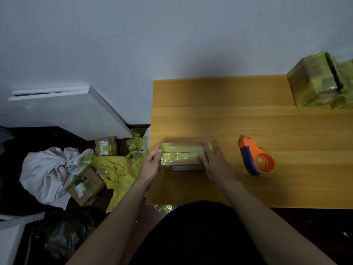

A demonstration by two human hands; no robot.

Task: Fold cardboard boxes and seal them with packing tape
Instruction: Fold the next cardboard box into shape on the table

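Note:
A small cardboard box [181, 156] wrapped in yellowish tape lies near the front left corner of the wooden table [248, 115]. My left hand [151, 164] lies flat against the box's left end, fingers straight. My right hand [214, 159] presses on the box's right end, fingers spread over its top. An orange and blue tape dispenser [256, 159] rests on the table to the right of the box, a hand's width from my right hand.
Taped boxes [321, 83] are stacked at the table's back right corner. On the floor to the left lie two cardboard boxes [85, 184], a white bag [47, 169], yellow tape scraps [118, 169] and a white board [76, 111] leaning on the wall.

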